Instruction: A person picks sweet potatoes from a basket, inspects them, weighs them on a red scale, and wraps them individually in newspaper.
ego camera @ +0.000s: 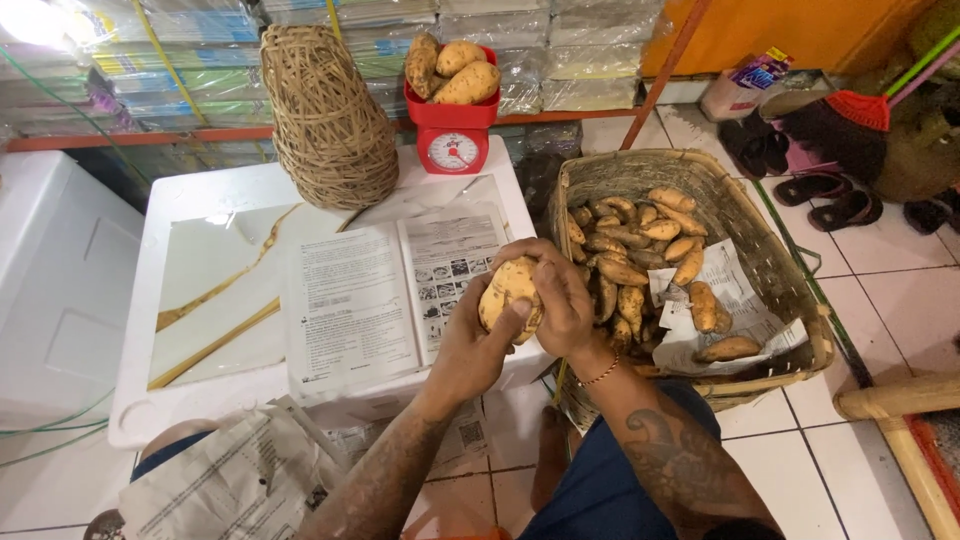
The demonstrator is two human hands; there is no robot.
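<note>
Sweet potato (508, 290), pale tan and dusty, sits between both hands above the near right corner of the white foam box (150, 420). The left hand (478, 345) cups it from below, thumb pressed across its lower front, fingers wrapped behind. The right hand (560, 295) closes over its top and right side, fingers curled down onto the skin; a thin beaded bracelet (603, 372) circles that wrist, and both forearms are tattooed.

Under the hands lies an open printed booklet (385, 295), its pages spread flat on the glossy sheet that covers the box lid. Just to the right of the hands stands a wide woven basket (790, 290) on the tiled floor, lined with sheets of newspaper and holding a heap of smaller sweet potatoes (630, 255), most piled against its left side, a few loose toward the right.

At the far edge of the box stands a red kitchen scale (452, 135) with a round dial, and three sweet potatoes (452, 68) rest in its pan. Beside it on the left, a tall woven wicker cage (328, 115), dome-shaped, rests on the box top. Behind them, shelves carry stacks of wrapped bundles.

Crumpled newspaper (235, 480) lies over the person's left knee at the bottom edge. Sandals (830, 200) sit on the tiles at upper right, near a red broom head (858, 108). A bamboo pole (900, 398) crosses the floor to the right of the basket.
</note>
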